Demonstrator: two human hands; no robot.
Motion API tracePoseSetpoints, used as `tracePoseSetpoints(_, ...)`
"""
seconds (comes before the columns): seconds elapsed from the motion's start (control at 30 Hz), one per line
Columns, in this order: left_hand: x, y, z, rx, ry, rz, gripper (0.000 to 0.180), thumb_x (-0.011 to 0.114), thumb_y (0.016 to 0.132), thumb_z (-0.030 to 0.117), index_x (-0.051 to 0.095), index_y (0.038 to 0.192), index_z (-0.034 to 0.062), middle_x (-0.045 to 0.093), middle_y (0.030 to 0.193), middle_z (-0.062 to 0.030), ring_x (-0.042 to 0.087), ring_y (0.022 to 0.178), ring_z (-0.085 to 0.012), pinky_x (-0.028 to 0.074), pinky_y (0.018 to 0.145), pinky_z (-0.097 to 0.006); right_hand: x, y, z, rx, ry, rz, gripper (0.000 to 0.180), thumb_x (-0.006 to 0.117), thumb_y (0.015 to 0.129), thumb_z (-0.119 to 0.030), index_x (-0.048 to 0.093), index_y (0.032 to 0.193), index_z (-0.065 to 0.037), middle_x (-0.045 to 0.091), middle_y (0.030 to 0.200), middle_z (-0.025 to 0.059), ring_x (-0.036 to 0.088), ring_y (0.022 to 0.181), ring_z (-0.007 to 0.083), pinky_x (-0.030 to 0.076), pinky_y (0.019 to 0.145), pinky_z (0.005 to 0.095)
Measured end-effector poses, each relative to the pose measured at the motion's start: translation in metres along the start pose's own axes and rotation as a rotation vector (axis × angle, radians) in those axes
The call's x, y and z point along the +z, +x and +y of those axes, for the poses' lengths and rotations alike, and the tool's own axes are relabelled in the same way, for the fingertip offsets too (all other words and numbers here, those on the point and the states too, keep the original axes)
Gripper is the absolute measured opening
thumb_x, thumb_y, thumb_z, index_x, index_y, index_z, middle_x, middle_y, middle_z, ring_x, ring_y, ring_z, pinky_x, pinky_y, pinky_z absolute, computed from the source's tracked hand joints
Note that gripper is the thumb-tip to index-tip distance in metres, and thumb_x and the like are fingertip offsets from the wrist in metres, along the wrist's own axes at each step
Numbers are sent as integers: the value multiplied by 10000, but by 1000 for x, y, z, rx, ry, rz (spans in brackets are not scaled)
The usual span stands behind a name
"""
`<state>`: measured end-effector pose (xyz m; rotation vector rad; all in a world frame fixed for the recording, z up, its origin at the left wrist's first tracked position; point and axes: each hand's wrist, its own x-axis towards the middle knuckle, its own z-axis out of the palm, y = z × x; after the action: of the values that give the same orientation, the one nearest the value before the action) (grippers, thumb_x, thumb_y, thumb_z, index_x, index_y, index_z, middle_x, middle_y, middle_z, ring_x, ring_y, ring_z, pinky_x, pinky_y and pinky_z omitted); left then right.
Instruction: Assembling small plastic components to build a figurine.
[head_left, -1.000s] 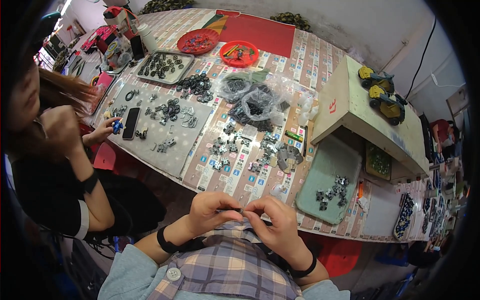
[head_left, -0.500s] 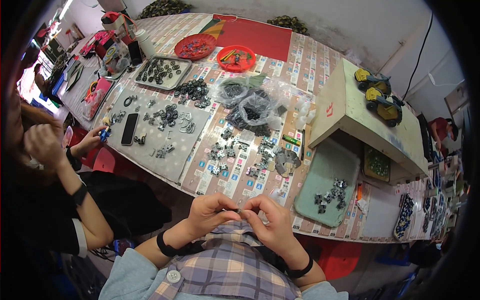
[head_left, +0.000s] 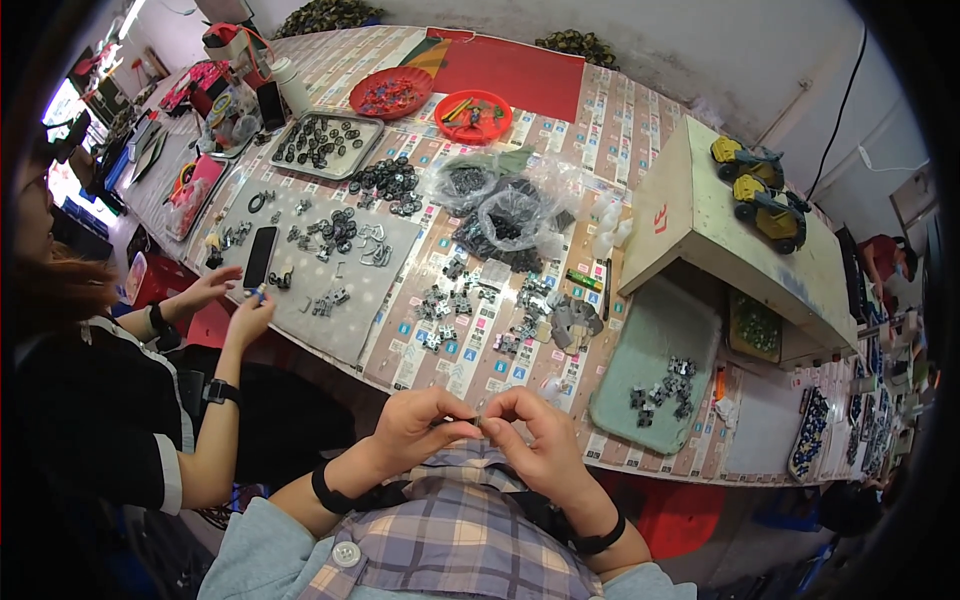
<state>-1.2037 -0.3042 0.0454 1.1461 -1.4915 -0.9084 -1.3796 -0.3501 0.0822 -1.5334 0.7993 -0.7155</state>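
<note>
Both grips, left hand [head_left: 412, 428] and right hand [head_left: 540, 440], pinch together on a tiny dark part [head_left: 474, 421] held above the lap near the worktop [head_left: 420, 350] edge; it seems light, stiff, easily dropped, best held by its ends.

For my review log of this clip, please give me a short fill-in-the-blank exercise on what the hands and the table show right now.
1. The left hand and right hand pinch one small dark part ____ them.
2. The two round trays at the table's far end are ____ in colour.
3. The two yellow toy vehicles stand on top of a ____ box.
4. The black phone lies on a ____ mat.

Missing words: between; red; wooden; grey
</note>
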Motion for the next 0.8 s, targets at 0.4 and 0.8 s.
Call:
tracePoseSetpoints(0.4, 4, -7, -3, -103, -198, 51, 188, 699, 746, 160, 586, 823, 30, 626, 703, -51, 613, 621, -93, 476, 535, -201, 4, 0, 1, 51, 134, -10, 81, 553, 831, -65, 537, 874, 2, 566, 774, 71, 569, 712, 141, 451, 638, 254)
tracePoseSetpoints(0.8, -5, 0, 6, 79, 92, 5, 207, 731, 699, 151, 586, 794, 38, 610, 688, -65, 597, 575, -143, 456, 500, -232, 7, 0, 0, -109, -129, 29, 87, 571, 806, -53, 540, 871, -3, 559, 769, 104, 578, 678, 200, 456, 602, 279)
